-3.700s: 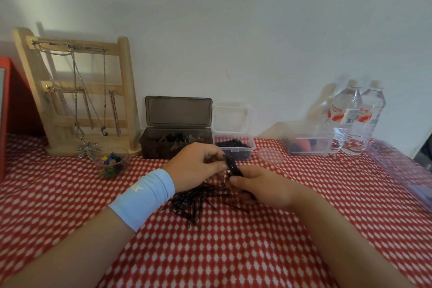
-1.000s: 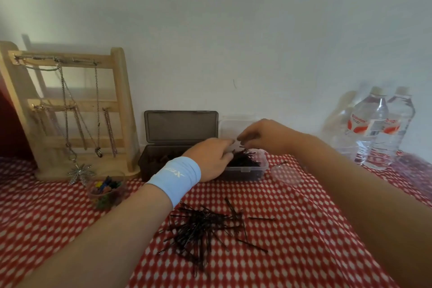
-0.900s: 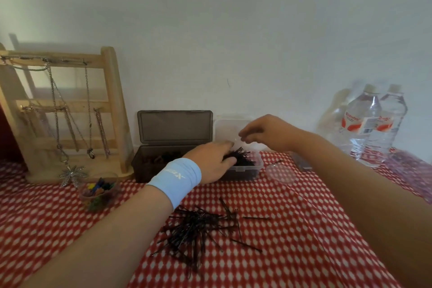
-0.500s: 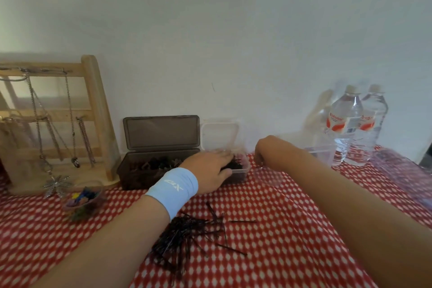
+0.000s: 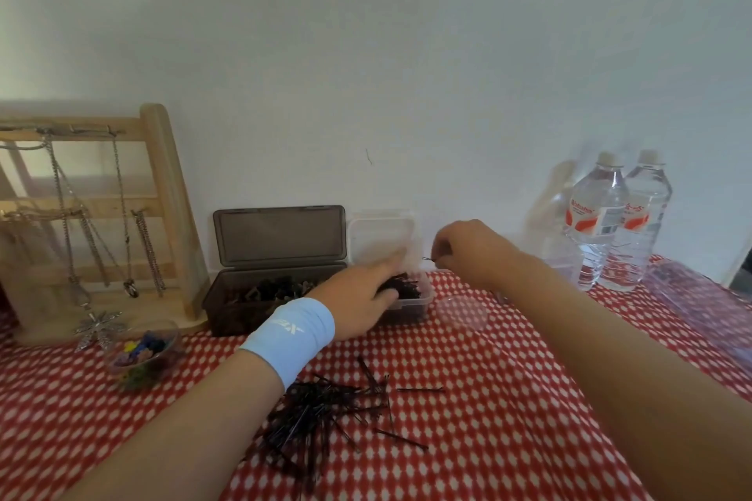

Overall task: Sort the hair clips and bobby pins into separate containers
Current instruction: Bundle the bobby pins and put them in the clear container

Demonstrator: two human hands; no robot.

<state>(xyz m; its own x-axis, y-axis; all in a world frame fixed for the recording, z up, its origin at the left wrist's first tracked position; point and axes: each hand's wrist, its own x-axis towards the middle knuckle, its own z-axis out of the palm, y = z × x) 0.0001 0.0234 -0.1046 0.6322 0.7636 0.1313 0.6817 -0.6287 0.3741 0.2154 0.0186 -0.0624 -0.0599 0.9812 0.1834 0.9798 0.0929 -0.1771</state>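
Left hand (image 5: 360,297): fingers extended, not clenched, laid over the stored pins (image 5: 401,286) inside the clear container (image 5: 413,303). The palm and a light-blue wristband (image 5: 293,338) cover the container's near-left corner. Whether any pin is held under the fingers cannot be told.

Right hand (image 5: 468,248): fingers curled, pinching one bobby pin (image 5: 428,259) whose tip pokes out toward the left hand. It is above the container's far-right edge, not touching it.

Container lid (image 5: 382,232) stands upright behind the left fingertips, against the wall.

Just outside the left hand is a grey box (image 5: 228,309), touching the clear container, with its lid (image 5: 280,236) raised. Dark hair clips (image 5: 268,291) lie inside.

Nearer the person than both hands, between the forearms, a pile of bobby pins (image 5: 325,411) lies loose on the red checked cloth (image 5: 488,419), with a few strays on its right-hand side.

Under the right wrist, just beside the container, is a round clear lid (image 5: 462,311), partly hidden by the forearm.

Far outside the left hand is a wooden stand (image 5: 167,195) hung with chains. A small bowl (image 5: 142,352) of coloured bits sits in front of it.

Beyond the right forearm are two water bottles (image 5: 618,216). Clear plastic at the frame's right edge is too blurred to identify.
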